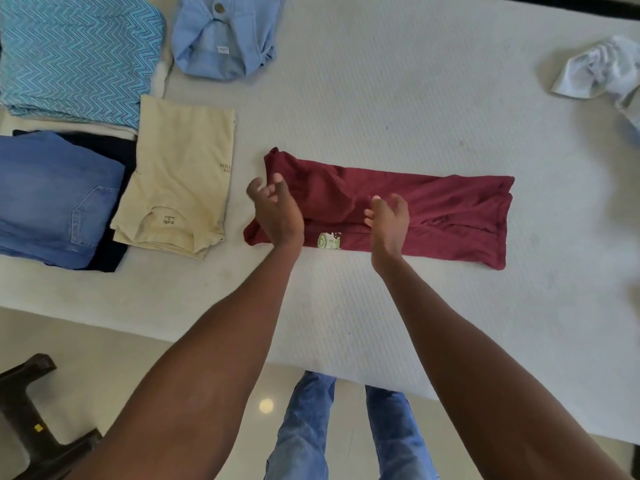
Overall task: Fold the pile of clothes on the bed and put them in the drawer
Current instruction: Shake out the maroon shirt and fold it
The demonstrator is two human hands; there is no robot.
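A maroon T-shirt (pixel 446 216) lies folded into a long strip across the middle of the white bed (pixel 398 98), with a small green print near its front edge. My left hand (pixel 277 213) hovers over the strip's left end, fingers loosely curled and holding nothing. Above the shirt's middle is my right hand (pixel 388 220), fingers relaxed and empty. A folded beige T-shirt (pixel 180 181) rests to the left of the maroon one.
At the left lie folded blue denim (pixel 52 195) on a dark garment, and a teal zigzag cloth (pixel 76 57). A light blue shirt (pixel 225 36) lies at the back. A crumpled white garment (pixel 602 67) sits far right. A dark stool (pixel 31 420) stands on the floor.
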